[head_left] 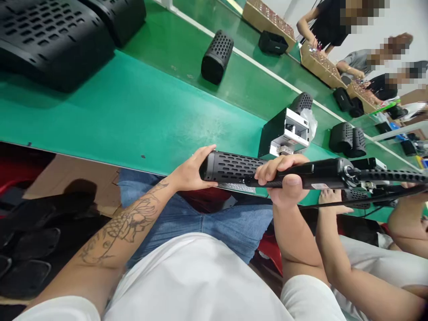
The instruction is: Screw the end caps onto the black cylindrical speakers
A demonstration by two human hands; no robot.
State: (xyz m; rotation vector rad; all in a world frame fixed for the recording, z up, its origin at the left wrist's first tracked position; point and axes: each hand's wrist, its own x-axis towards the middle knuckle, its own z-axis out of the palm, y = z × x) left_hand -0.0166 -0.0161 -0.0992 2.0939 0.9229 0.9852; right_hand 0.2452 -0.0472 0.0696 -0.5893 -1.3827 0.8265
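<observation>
A black perforated housing [234,166] lies on its side at the near edge of the green bench, its slotted face towards me. My left hand [194,171] is closed around its left end, thumb and fingers on opposite sides. My right hand [287,178] wraps a black electric screwdriver [324,174], held almost level with its nose pointing left, over the right part of the housing. The tip is hard to make out, so I cannot tell whether it touches a screw. A ribbed cable [389,175] runs off to the right from the tool's rear.
Behind my right hand stands a black-and-silver box fixture [284,133]. Large black housings [56,44] fill the upper left; another housing [217,58] sits on the green belt. A co-worker's hand [331,200] is close on my right. Across the line, people work at cardboard boxes [321,64].
</observation>
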